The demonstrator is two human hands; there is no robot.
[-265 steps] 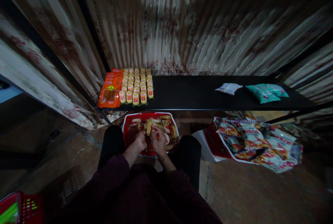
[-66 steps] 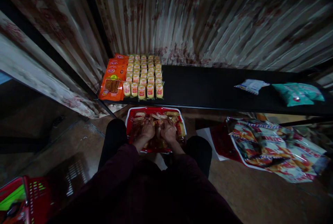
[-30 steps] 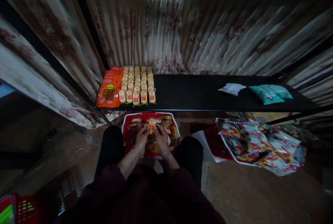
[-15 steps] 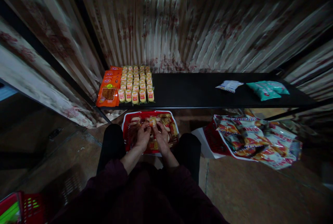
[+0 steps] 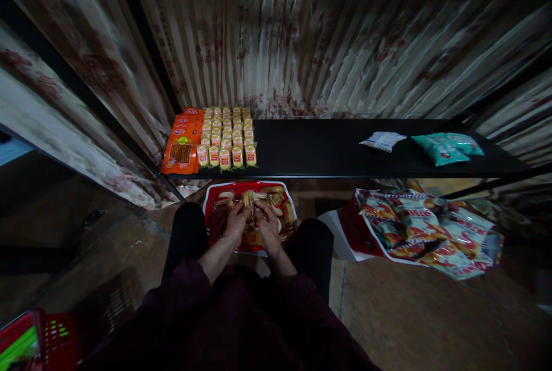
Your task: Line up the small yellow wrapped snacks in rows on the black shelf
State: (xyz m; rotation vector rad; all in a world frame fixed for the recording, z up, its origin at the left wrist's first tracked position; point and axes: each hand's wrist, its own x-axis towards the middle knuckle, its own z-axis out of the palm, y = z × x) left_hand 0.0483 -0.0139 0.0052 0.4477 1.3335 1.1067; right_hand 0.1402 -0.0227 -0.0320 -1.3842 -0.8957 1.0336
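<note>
Both hands are over a red basket [image 5: 207, 210] with a white rim, filled with small wrapped snacks. My left hand [image 5: 236, 222] has its fingers closed on a small wrapped snack [image 5: 248, 198] that stands up at its fingertips. Close beside it, my right hand [image 5: 268, 227] is bent over the snacks; whether it grips one is hard to tell. Rows of small yellow wrapped cakes [image 5: 225, 140] stand on the black shelf [image 5: 310, 149] above the basket, beside orange snack packets [image 5: 183, 144] at the left end.
A white-and-blue packet [image 5: 383, 141] and green packets [image 5: 446, 148] lie on the shelf's right part. A second basket [image 5: 357, 230] at the right overflows with snack bags [image 5: 425, 224]. Another red basket [image 5: 58, 333] is at the lower left. A patterned curtain [image 5: 293, 37] hangs behind.
The snack between my hands has been turned from facing me to a narrower, upright side view. My right hand's fingertips have moved slightly down and away from it.
</note>
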